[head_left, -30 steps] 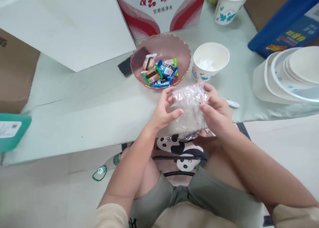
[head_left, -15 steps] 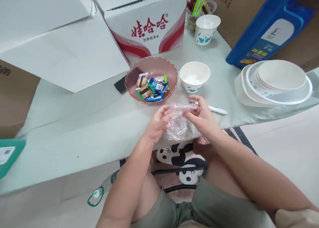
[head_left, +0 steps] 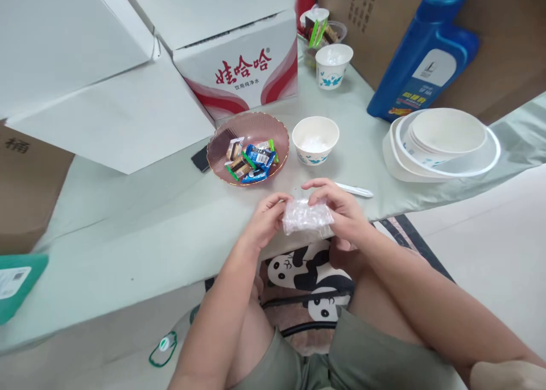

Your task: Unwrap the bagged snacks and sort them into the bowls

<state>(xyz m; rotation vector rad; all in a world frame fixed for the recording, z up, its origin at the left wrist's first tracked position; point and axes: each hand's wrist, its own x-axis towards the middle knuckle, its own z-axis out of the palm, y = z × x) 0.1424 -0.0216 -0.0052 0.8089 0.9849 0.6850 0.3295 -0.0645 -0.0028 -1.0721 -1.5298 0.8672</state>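
Observation:
Both my hands grip a clear, crinkled piece of plastic wrap over the table's near edge. My left hand pinches its left side between thumb and fingers. At its right side, my right hand is closed on it, the index finger raised over the top. Just beyond stand a white paper bowl with clear plastic inside and a pink ribbed dish holding several wrapped snacks. Partly behind my right hand lies a white-handled utensil; its other end is hidden.
White cartons stand at the back left. Another paper bowl and a tub of snacks are behind. To the right are a blue bottle and stacked white containers. A green object sits at the left edge.
The plastic wrap, loose and hanging before, is now a more compact, folded bundle. My hands have come slightly lower. The camera view has shifted a little.

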